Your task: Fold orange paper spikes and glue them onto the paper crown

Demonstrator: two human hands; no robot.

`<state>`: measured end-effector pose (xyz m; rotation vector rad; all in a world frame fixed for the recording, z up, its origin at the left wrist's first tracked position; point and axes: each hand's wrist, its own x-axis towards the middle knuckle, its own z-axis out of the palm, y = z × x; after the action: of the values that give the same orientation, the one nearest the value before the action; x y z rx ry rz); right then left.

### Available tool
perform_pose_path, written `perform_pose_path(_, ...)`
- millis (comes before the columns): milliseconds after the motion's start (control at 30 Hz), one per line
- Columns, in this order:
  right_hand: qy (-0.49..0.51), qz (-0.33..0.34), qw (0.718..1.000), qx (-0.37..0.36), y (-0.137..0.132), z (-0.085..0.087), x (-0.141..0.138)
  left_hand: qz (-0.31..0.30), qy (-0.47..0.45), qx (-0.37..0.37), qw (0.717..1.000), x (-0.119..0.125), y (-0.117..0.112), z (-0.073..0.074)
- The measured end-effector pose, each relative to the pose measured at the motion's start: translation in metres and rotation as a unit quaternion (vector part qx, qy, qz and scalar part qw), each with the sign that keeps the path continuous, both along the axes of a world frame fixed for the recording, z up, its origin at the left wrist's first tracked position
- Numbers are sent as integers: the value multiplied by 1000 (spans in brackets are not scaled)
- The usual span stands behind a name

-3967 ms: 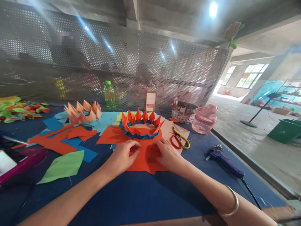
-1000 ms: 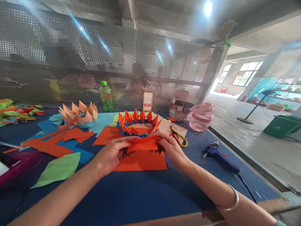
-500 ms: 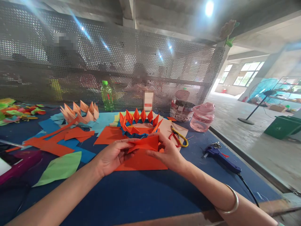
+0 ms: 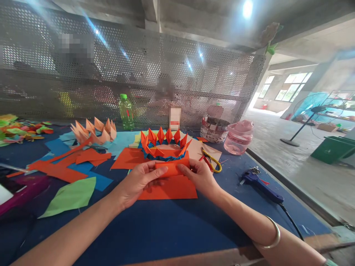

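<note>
Between my two hands is a folded piece of orange paper point(image 4: 172, 168), held level above the table. My left hand point(image 4: 145, 179) pinches its left end, thumb on the near face. At the right end, my right hand point(image 4: 201, 175) grips it the same way, with a bangle on that forearm. Beneath lies a flat orange sheet point(image 4: 172, 189). Just beyond stands a paper crown point(image 4: 161, 137) with pointed orange folds on a blue band; the paper I hold overlaps its near edge in view.
Yellow-and-red-handled scissors point(image 4: 213, 162) and a blue glue gun point(image 4: 262, 186) lie to the right. Behind them stand a pink jug point(image 4: 239, 137) and a round container point(image 4: 213, 130). Leftward are a peach paper crown point(image 4: 95, 133), orange scraps point(image 4: 62, 170), a green leaf-shaped paper point(image 4: 69, 197) and a green bottle point(image 4: 126, 112).
The orange paper has turned from a tilted, loosely bent piece into a level folded strip. Both thumbs have come onto its near face, closer together.
</note>
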<state>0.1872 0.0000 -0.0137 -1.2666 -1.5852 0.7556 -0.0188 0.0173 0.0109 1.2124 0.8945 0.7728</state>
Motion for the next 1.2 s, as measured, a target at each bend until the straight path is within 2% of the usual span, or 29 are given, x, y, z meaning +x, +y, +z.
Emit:
perform_pose_path(200, 0, 15, 1000, -4, -5, 3, -4, 13, -6, -23, 1000, 3, -3, 4)
perform_pose_path(300, 8, 28, 1000, -12, -5, 2, -4, 22, 12, -9, 1000, 3, -4, 3)
perform_pose_path(500, 93, 70, 993, -36, -4, 5, -4, 30, 27, 25, 999, 4, -2, 4)
perform_pose_path(833, 54, 29, 997, -39, -3, 5, -5, 16, 28, 37, 999, 5, -3, 7)
perform_pose_path(1200, 23, 20, 999, -26, -5, 5, -4, 22, 45, 52, 997, 4, -3, 6)
